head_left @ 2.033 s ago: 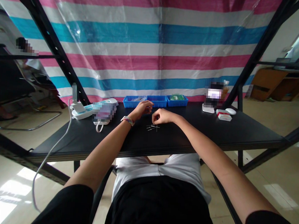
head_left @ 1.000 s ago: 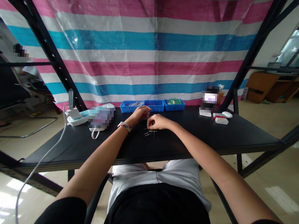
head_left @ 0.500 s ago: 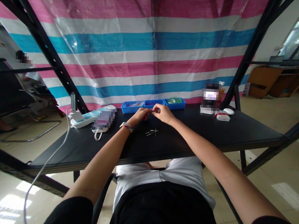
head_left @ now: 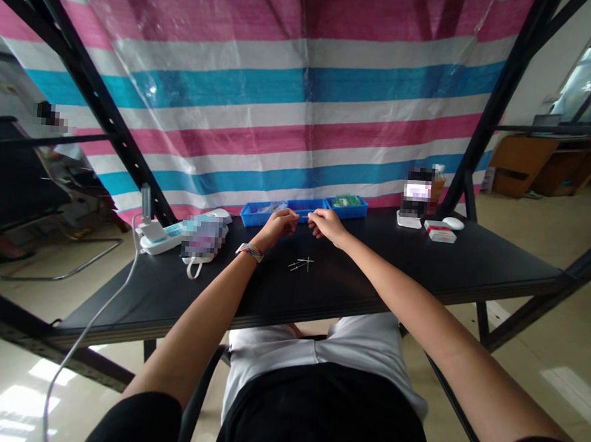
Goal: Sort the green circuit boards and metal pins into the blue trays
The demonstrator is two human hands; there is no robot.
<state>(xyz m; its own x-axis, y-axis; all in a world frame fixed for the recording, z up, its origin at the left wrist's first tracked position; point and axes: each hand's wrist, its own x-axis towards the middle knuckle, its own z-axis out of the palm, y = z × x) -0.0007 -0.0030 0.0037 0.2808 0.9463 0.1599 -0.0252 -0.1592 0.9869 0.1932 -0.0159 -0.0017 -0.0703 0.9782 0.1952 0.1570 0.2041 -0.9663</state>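
Both hands are raised just above the black table [head_left: 423, 269], close in front of a row of blue bins [head_left: 303, 209]. My left hand [head_left: 278, 225] is closed in a pinch, a woven band on its wrist. My right hand [head_left: 328, 224] is also pinched, and a thin wire-like piece [head_left: 302, 214] spans between the two hands. Several thin metal pins [head_left: 300, 264] lie in a small pile on the table nearer to me, below the hands.
A white power strip [head_left: 157, 236] with a cable sits at the left, next to a blurred object with a white strap. At the back right stand a blurred item, a small red-and-white box [head_left: 439, 234] and a white mouse [head_left: 453, 222]. Black rack posts frame both sides.
My right hand rose from the pile of pins on the table and moved up to meet my left hand in front of the blue bins. The thin piece now spans both hands.
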